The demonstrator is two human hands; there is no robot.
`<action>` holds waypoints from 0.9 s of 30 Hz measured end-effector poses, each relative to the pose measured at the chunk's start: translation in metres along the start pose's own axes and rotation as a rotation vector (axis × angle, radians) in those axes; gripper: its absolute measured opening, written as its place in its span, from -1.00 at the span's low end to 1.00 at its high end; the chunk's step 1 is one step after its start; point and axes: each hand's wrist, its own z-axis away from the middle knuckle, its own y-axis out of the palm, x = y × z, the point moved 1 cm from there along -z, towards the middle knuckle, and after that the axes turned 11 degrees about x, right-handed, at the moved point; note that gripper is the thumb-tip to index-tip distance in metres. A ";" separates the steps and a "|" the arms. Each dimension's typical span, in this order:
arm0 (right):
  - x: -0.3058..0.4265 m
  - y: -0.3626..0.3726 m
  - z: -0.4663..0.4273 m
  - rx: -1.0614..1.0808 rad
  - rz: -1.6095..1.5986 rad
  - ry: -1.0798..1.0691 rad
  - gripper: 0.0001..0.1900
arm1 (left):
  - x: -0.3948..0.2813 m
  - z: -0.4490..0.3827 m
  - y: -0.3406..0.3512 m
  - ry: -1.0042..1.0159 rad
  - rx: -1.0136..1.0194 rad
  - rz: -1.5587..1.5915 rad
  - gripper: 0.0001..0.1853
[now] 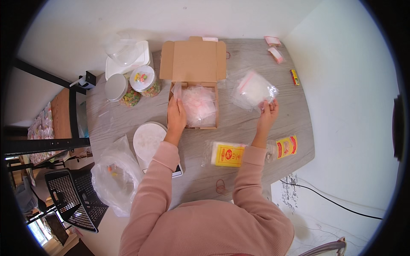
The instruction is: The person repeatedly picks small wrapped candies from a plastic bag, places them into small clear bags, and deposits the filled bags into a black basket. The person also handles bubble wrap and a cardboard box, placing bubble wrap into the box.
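An open cardboard box (193, 60) stands before me with its lid folded back. Inside lies a loose heap of small clear plastic bags (200, 107) with pinkish edges. At the box's left wall my left hand (176, 115) pinches a clear plastic bag (176, 90), which rises above the rim. To the right of the box, my right hand (268, 112) grips the near corner of a stack of clear resealable bags (253, 88) with a pink strip along the top. Whether the stack rests fully on the table I cannot tell.
Two lidded jars of colourful candy (116, 88) (144, 80) stand at the left. Nearer are a white kitchen scale (149, 140) and an open plastic sack (99, 179). A yellow-labelled packet (228, 155) and a clear jar (271, 150) lie near my right forearm.
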 end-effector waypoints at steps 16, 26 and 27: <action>0.013 0.109 0.048 0.628 1.136 -0.364 -0.63 | -0.022 0.008 -0.001 0.064 0.314 -0.474 -0.41; -0.012 0.129 0.056 0.762 1.258 -0.280 -0.58 | -0.017 0.007 -0.009 0.154 0.055 0.427 -0.37; -0.014 0.129 0.056 0.756 1.211 -0.266 -0.57 | -0.013 0.008 -0.014 0.158 -0.033 0.515 -0.38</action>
